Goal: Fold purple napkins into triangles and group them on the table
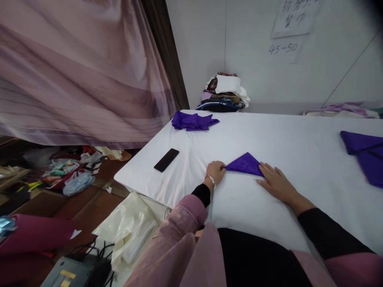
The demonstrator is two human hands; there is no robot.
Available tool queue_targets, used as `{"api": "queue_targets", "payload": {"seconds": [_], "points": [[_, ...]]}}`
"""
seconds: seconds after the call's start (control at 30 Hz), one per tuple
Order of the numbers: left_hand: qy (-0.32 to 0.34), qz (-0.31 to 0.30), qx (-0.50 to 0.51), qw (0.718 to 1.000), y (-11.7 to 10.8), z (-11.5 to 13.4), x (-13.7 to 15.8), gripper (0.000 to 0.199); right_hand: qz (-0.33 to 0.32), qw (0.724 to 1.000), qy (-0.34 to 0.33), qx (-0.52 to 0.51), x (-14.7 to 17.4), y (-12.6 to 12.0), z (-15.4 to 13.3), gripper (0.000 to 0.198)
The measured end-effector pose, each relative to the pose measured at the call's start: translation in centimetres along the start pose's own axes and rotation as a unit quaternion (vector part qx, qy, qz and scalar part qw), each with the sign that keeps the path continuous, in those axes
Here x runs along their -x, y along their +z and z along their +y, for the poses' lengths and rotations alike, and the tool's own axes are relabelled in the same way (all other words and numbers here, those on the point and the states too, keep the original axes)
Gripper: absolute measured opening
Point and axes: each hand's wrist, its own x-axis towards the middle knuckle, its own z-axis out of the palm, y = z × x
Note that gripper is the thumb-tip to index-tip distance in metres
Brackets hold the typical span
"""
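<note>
A purple cloth napkin [244, 164], folded into a triangle, lies on the white-covered table in front of me with its peak pointing away. My left hand [216, 171], with a bracelet at the wrist, pinches the left corner between thumb and fingers. At the opposite corner, my right hand [277, 181] rests flat with its fingers stretched out, the fingertips touching the cloth's right end.
A crumpled purple cloth [193, 121] lies at the table's far left, and another purple cloth [366, 153] at the right. A black phone [166, 160] is left of my hands. Stacked clothes [224, 93] stand behind the table [287, 135]. Clutter covers the floor at left.
</note>
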Motion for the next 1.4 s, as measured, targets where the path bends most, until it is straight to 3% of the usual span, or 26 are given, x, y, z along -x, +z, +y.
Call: {"api": "queue_targets", "payload": {"seconds": [0.13, 0.33, 0.53, 0.8, 1.4], "points": [[0.002, -0.003, 0.013, 1.000, 0.0, -0.2, 0.2, 0.018, -0.005, 1.000, 0.002, 0.000, 0.0, 0.0, 0.0, 0.070], [0.039, -0.002, 0.049, 0.998, -0.1, -0.9, 0.7, 0.039, -0.002, 1.000, -0.001, 0.002, 0.1, 0.0, 0.1, 0.070], [0.069, 0.006, 0.071, 0.995, 0.2, -1.2, 0.4, 0.020, 0.013, 1.000, -0.011, 0.001, 0.1, 0.3, 0.3, 0.068], [0.046, -0.003, 0.002, 0.999, 0.4, -0.8, 0.1, 0.020, 0.013, 1.000, -0.010, -0.002, 0.1, 0.1, 0.2, 0.067], [-0.009, 0.001, -0.008, 1.000, -0.1, -0.4, 0.3, 0.016, -0.008, 1.000, -0.007, -0.002, -0.2, 0.1, 0.0, 0.067]]}}
